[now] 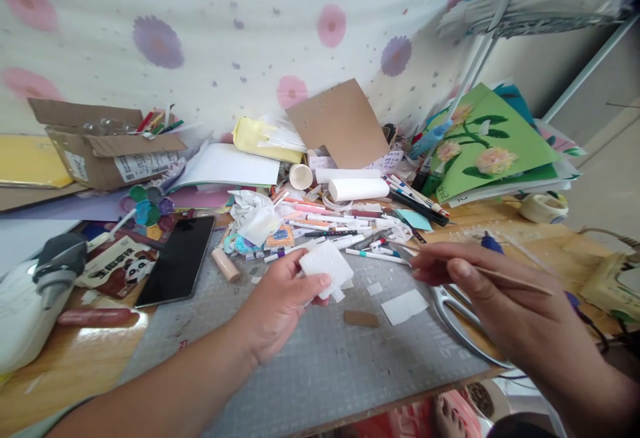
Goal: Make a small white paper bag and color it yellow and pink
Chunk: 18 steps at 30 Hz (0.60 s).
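White and textured, a square pad (326, 268) is pinched between the thumb and fingers of the left hand (283, 291), raised over a grey mat (300, 375) on a wooden desk (107, 351). By the right hand (505, 305), its fingers curled inward, a slim wooden-handled tool (520, 281) is gripped, well apart from the pad; its far end is pointed left. Near the pad, a brown strip (361, 319) and a white rectangle (404, 307) are laid flat on the mat, while silver scissors (442, 310) are partly covered by the right hand. Pens (375, 255), crumpled paper (254, 217) and a white roll (359, 189) are heaped behind. Farther left, a phone (177, 261) is seen beside a panda packet (117, 265), with an open carton (100, 141) set beyond. At the back, a brown board (345, 121) is propped before a flowered curtain (210, 45); at the right, a green sheet (527, 151) is decorated with blossoms.
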{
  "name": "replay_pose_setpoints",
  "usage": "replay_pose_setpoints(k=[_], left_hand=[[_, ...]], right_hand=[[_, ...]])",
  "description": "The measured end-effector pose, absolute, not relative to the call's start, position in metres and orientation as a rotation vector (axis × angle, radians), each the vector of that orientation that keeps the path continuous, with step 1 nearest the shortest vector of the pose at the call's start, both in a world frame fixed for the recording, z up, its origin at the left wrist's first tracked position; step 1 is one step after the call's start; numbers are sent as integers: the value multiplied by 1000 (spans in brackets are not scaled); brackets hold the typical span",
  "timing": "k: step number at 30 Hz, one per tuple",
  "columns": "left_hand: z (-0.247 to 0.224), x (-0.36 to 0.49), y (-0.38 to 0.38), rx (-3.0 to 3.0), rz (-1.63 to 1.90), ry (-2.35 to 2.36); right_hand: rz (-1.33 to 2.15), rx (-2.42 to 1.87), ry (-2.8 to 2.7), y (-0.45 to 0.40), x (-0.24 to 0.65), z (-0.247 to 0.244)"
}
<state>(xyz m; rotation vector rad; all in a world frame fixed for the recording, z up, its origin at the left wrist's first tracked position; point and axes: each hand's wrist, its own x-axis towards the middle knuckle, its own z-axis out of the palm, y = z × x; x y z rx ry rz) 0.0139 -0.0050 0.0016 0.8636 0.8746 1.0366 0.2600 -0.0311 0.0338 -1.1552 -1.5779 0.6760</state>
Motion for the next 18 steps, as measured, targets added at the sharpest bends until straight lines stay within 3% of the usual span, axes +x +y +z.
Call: replay_pose_setpoints(k=[14, 18], left_hand=[[6, 10, -12, 1335, 696, 962], [2, 11, -7, 1127, 860, 903]], right_hand=[[1070, -1233, -1685, -24, 211, 22], [1147, -1306, -1599, -17, 206, 22]])
